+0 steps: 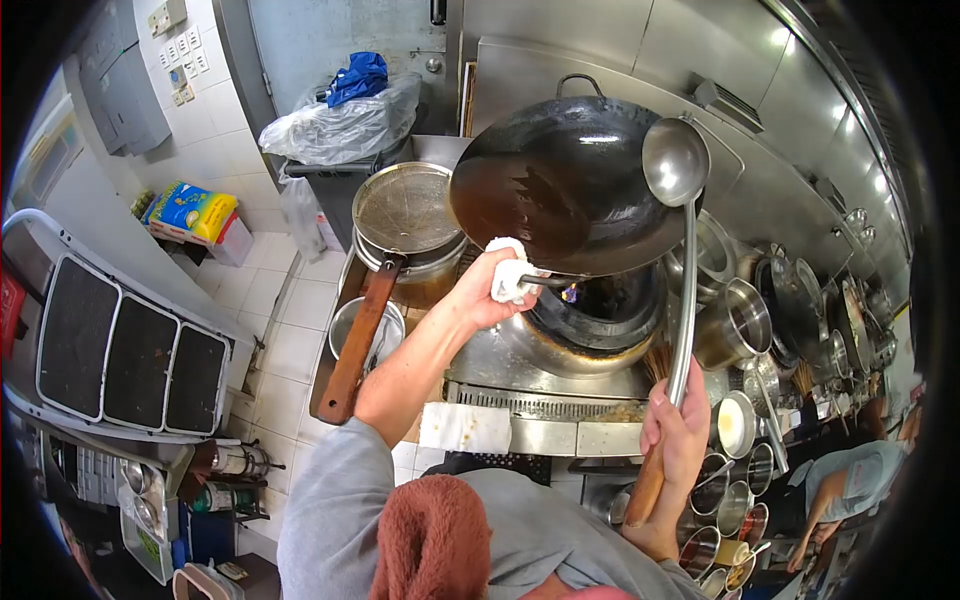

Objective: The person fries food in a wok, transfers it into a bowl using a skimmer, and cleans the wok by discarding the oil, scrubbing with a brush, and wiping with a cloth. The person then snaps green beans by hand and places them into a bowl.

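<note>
My left hand (480,292) is closed around a folded white cloth (510,272) wrapped on the near handle of a large dark wok (560,190). The wok is tilted up above the burner (600,315), and a brown wet film shows inside its left part. A small flame glimmers under its near rim. In my right hand (676,425) is a long ladle (676,160), gripped near its wooden handle end. The ladle's metal bowl is over the right rim of the wok; whether it touches is unclear.
A round strainer (405,205) with a wooden handle rests on a pot at left. Behind it stands a bin (345,190) with a plastic bag. Metal pots (735,315) and bowls of ingredients (737,422) line the right. Another person (850,485) stands at far right.
</note>
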Motion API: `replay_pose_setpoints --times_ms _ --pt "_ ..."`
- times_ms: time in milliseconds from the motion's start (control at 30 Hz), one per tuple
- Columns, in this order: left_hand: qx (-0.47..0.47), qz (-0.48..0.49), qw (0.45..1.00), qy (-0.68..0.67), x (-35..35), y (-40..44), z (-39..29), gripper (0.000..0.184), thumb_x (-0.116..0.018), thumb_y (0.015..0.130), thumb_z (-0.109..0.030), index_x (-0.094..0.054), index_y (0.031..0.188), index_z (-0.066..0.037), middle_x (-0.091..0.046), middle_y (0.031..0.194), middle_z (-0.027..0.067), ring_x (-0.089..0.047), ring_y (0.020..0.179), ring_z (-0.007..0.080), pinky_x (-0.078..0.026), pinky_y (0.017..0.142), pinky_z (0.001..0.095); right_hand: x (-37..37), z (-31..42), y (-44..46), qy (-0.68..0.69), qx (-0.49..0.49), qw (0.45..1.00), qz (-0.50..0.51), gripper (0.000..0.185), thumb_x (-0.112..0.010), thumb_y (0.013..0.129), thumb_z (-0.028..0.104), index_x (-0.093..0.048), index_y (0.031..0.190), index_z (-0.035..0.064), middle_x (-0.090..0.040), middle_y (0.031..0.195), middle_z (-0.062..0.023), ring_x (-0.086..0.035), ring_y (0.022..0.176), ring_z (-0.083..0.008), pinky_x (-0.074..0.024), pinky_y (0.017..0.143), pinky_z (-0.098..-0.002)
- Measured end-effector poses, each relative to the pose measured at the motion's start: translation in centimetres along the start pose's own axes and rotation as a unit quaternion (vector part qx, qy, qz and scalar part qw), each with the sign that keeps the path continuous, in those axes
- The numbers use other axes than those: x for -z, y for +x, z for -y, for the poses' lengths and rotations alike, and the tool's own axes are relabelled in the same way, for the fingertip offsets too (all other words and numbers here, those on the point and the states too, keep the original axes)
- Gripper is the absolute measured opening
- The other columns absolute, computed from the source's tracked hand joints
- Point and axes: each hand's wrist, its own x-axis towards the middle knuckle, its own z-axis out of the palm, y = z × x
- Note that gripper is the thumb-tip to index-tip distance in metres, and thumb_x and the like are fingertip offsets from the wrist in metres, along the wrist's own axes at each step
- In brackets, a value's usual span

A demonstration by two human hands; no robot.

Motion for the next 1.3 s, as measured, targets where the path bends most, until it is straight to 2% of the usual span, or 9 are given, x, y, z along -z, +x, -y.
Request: replay_pose_setpoints --times_ms 167,600,700,767,967,1067,1133,1267,1300 --pt "0.002 0.027 0.998 -0.05 0.8 -0.8 -0.4 0.013 -0.047 0.086 -0.012 -0.051 0.092 -0.003 -0.059 0.081 0.0162 -0.057 0.067 0.0261 -0.045 0.049 0.0331 -1.5 0.4 -0.7 -0.009 0.01 1.0 0.005 0.07 -0.054 0.085 -0.001 -0.02 0.146 0.0006 -0.049 0.08 -0.0048 -0.045 0.044 -0.0069 -0.0403 0.034 -0.0205" --pt "-0.002 0.048 0.996 -0.081 1.4 -2.4 -1.6 0.014 -0.048 0.086 -0.014 -0.052 0.091 -0.002 -0.058 0.082 0.0162 -0.056 0.067 0.0239 -0.043 0.05 0.0319 -4.7 1.1 -1.2 -0.014 0.025 0.999 0.017 0.069 -0.056 0.085 0.001 -0.021 0.145 0.0011 -0.049 0.079 -0.0042 -0.045 0.045 -0.0067 -0.0403 0.034 -0.0205" --pt "0.01 0.022 0.994 -0.107 1.4 -2.3 -1.8 0.014 -0.048 0.084 -0.014 -0.053 0.09 -0.002 -0.058 0.081 0.0161 -0.055 0.066 0.0234 -0.043 0.05 0.0317 -5.3 1.5 -1.2 -0.015 0.031 0.999 0.019 0.069 -0.057 0.086 0.002 -0.021 0.145 0.0003 -0.049 0.077 -0.0042 -0.046 0.045 -0.0066 -0.0399 0.034 -0.0204" --pt "0.005 0.076 0.993 -0.084 2.0 -1.9 -1.8 0.016 -0.048 0.083 -0.014 -0.053 0.09 -0.001 -0.058 0.081 0.0156 -0.054 0.066 0.0228 -0.043 0.05 0.0311 -5.8 1.6 -1.3 -0.013 0.034 0.999 0.02 0.069 -0.056 0.086 0.002 -0.021 0.145 -0.0009 -0.049 0.076 -0.0043 -0.045 0.044 -0.0065 -0.0394 0.034 -0.0202" --pt "0.008 0.097 0.991 -0.094 2.7 -1.2 -1.8 0.021 -0.05 0.083 -0.016 -0.055 0.095 0.0 -0.059 0.084 0.0151 -0.055 0.067 0.0222 -0.044 0.051 0.0306 -7.4 1.7 -1.0 -0.002 0.041 0.999 0.012 0.069 -0.056 0.085 0.001 -0.021 0.144 -0.0016 -0.05 0.076 -0.0047 -0.044 0.044 -0.0063 -0.0397 0.035 -0.0198" --pt "0.037 0.125 0.984 -0.124 3.6 -0.7 -1.9 0.025 -0.051 0.083 -0.018 -0.055 0.1 0.001 -0.059 0.089 0.0155 -0.055 0.07 0.0222 -0.045 0.052 0.0304 -8.0 1.7 -0.9 -0.006 0.051 0.999 0.017 0.069 -0.056 0.085 0.0 -0.02 0.144 -0.0017 -0.05 0.075 -0.0049 -0.044 0.044 -0.0063 -0.0399 0.035 -0.0197" --pt "0.023 0.158 0.981 -0.109 3.9 -0.5 -1.9 0.033 -0.054 0.086 -0.026 -0.054 0.104 0.002 -0.055 0.087 0.0134 -0.052 0.07 0.0198 -0.045 0.055 0.0294 -8.4 1.8 -0.9 -0.015 0.052 0.998 0.017 0.069 -0.056 0.085 0.0 -0.02 0.144 -0.002 -0.05 0.075 -0.005 -0.044 0.044 -0.0063 -0.0398 0.035 -0.0197" --pt "0.03 0.194 0.97 -0.143 3.9 -0.8 -2.2 0.031 -0.053 0.084 -0.02 -0.054 0.105 0.002 -0.059 0.094 0.0162 -0.056 0.075 0.0222 -0.046 0.055 0.03 -9.8 2.0 -1.0 -0.006 0.056 0.998 0.014 0.069 -0.056 0.085 -0.001 -0.02 0.144 -0.0029 -0.051 0.074 -0.0053 -0.045 0.044 -0.0064 -0.0397 0.036 -0.0197" --pt "0.018 0.181 0.974 -0.139 3.5 -1.1 -2.1 0.032 -0.054 0.083 -0.021 -0.053 0.105 0.003 -0.055 0.09 0.0139 -0.052 0.071 0.0194 -0.044 0.054 0.029 -10.0 1.9 -1.0 -0.007 0.056 0.998 0.015 0.069 -0.056 0.085 -0.001 -0.02 0.144 -0.0029 -0.051 0.074 -0.0053 -0.045 0.044 -0.0064 -0.0397 0.036 -0.0197"
